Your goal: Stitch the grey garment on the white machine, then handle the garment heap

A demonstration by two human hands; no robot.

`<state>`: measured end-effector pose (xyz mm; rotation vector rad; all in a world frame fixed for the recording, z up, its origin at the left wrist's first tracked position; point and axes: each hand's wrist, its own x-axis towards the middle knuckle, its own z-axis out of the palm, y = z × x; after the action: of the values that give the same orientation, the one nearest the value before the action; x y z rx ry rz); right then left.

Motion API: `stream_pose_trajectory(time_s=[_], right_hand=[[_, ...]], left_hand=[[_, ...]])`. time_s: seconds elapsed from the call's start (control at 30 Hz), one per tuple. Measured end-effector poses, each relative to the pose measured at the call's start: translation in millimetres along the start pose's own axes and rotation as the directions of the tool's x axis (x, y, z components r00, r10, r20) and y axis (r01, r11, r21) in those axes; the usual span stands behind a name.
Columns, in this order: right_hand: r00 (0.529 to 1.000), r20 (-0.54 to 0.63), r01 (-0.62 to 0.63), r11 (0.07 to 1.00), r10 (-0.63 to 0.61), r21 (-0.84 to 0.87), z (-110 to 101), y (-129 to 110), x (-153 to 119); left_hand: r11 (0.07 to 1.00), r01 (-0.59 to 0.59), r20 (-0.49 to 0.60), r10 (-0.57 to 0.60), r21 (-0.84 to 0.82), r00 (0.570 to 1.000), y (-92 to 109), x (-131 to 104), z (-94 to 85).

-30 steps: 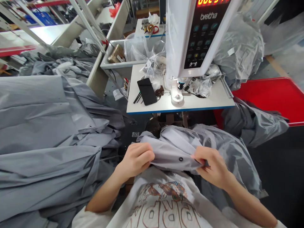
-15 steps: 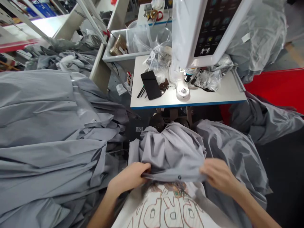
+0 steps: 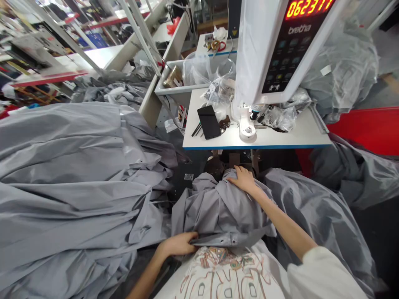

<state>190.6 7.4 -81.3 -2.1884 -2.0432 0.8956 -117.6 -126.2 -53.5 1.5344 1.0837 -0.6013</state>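
A smooth, gathered grey cloth lies over the person's lap, on the near side of a white-topped bench with a blue edge. Its near edge, a straight folded band with small round marks, runs left to right. The left hand is nearer to this band: its grip pinches the left end, so the band's length and most of the cloth lie to the right and far side of it. The right hand has no grip closed; it rests palm down, fingers spread, on the cloth's far right part, well apart from the band. Almost straight beyond it, over the bench, juts the rounded white lower arm of a machine, nearer to the right hand than to the left.
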Motion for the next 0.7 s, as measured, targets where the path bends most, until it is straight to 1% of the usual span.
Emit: stream_pose_trajectory(time_s=[0.03,0.07,0.1,0.13,0.17,0.2,0.23,0.27,0.3,0.33,0.37,0.4,0.43,0.47,0.5,0.53,0.57,0.6,0.63,0.67,0.7], right_hand=[[0.995,0.096,-0.035,0.999,0.034,0.006,6,-6,15],[0.983,0.18,-0.047,0.999,0.043,0.021,11,-11,25],[0.972,0.232,-0.042,0.999,0.032,0.035,13,-14,28],[0.973,0.232,-0.014,0.998,-0.001,0.064,11,-15,27],[0.982,0.183,0.031,0.993,-0.052,0.116,6,-15,19],[0.989,0.104,0.086,0.977,-0.108,0.196,-2,-13,6],[0.988,0.001,0.149,0.945,-0.156,0.291,-13,-10,-11],[0.974,-0.125,0.223,0.891,-0.188,0.395,-26,-6,-33],[0.954,-0.239,0.278,0.837,-0.182,0.472,-41,0,-59],[0.937,-0.32,0.296,0.808,-0.142,0.509,-55,6,-88],[0.919,-0.384,0.301,0.792,-0.092,0.531,-67,12,-119],[0.896,-0.44,0.316,0.769,-0.05,0.556,-76,17,-151],[0.868,-0.496,0.335,0.74,-0.001,0.584,-82,23,-181],[0.839,-0.54,0.332,0.717,0.073,0.613,-83,30,-209],[0.829,-0.534,0.282,0.698,0.169,0.658,-80,38,-233],[0.802,-0.528,0.217,0.686,0.28,0.694,-73,48,-252],[0.775,-0.507,0.137,0.683,0.377,0.717,-63,61,-268],[0.755,-0.471,0.036,0.688,0.457,0.725,-48,78,-281],[0.734,-0.454,-0.052,0.708,0.505,0.704,-31,98,-292],[0.763,-0.401,-0.154,0.745,0.507,0.649,-11,120,-302],[0.798,-0.323,-0.263,0.776,0.509,0.573,9,141,-311]], left_hand=[[1.0,0.004,-0.008,-0.004,0.015,1.0,-1,-7,-0.1],[1.0,0.0,-0.008,0.001,0.024,1.0,-1,-15,-1.7],[1.0,-0.015,-0.005,0.015,0.024,1.0,0,-24,-4.9],[0.999,-0.044,-0.01,0.044,0.009,0.999,1,-33,-10.2],[0.995,-0.092,-0.025,0.091,-0.03,0.996,4,-42,-17.6],[0.983,-0.157,-0.062,0.152,-0.092,0.986,8,-48,-27.0],[0.958,-0.234,-0.14,0.212,-0.165,0.967,13,-52,-38.1],[0.92,-0.318,-0.258,0.258,-0.227,0.931,19,-52,-50.3],[0.884,-0.394,-0.399,0.275,-0.253,0.875,26,-48,-63.1],[0.859,-0.455,-0.543,0.271,-0.236,0.795,34,-38,-75.8],[0.85,-0.495,-0.659,0.269,-0.18,0.702,43,-25,-87.4],[0.85,-0.518,-0.731,0.289,-0.102,0.618,54,-7,-97.4],[0.844,-0.537,-0.762,0.333,-0.022,0.556,64,13,-104.9],[0.83,-0.555,-0.747,0.403,0.054,0.529,75,34,-109.6],[0.808,-0.575,-0.7,0.483,0.125,0.526,86,55,-111.1],[0.781,-0.597,-0.62,0.563,0.184,0.547,95,74,-109.2],[0.756,-0.616,-0.505,0.63,0.223,0.591,103,91,-104.3],[0.738,-0.626,-0.372,0.671,0.251,0.642,109,104,-96.6],[0.732,-0.623,-0.24,0.68,0.275,0.693,113,113,-86.8],[0.734,-0.607,-0.131,0.664,0.304,0.736,115,119,-75.6],[0.74,-0.582,-0.066,0.635,0.338,0.769,116,123,-63.8]])
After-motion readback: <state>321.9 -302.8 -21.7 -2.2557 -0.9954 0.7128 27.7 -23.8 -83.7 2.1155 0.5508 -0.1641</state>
